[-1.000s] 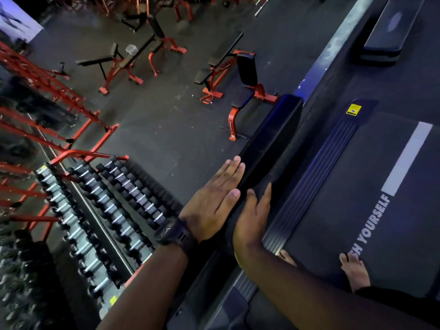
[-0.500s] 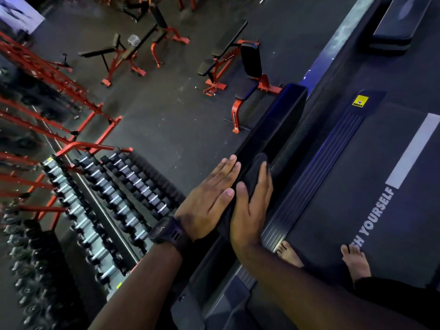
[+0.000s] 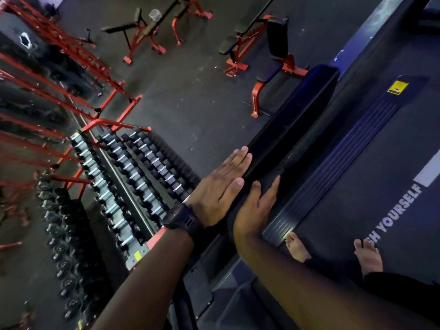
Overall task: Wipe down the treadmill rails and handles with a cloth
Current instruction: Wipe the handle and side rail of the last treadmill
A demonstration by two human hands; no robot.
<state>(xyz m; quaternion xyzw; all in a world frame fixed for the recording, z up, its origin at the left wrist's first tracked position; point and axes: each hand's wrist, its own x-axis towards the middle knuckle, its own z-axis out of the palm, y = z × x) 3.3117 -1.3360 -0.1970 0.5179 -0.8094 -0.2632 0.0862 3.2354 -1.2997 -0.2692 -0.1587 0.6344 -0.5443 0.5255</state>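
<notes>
The left hand (image 3: 220, 189) and right hand (image 3: 256, 208), fingers straight and together, are pressing the cloth (image 3: 264, 167) onto the rail (image 3: 300, 125); next it probably needs sliding beyond the fingertips.

Treadmill belt (image 3: 357, 186): white "YOURSELF" lettering, start hidden.

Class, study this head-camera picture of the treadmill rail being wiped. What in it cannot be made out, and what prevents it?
1. Cloth, head view: dark against the dark rail, so its edges are lost; part lies under the right hand.
2. Belt lettering, head view: its start is hidden behind a bare foot.
3. Yellow sticker, head view: its print is too small to read.
</notes>
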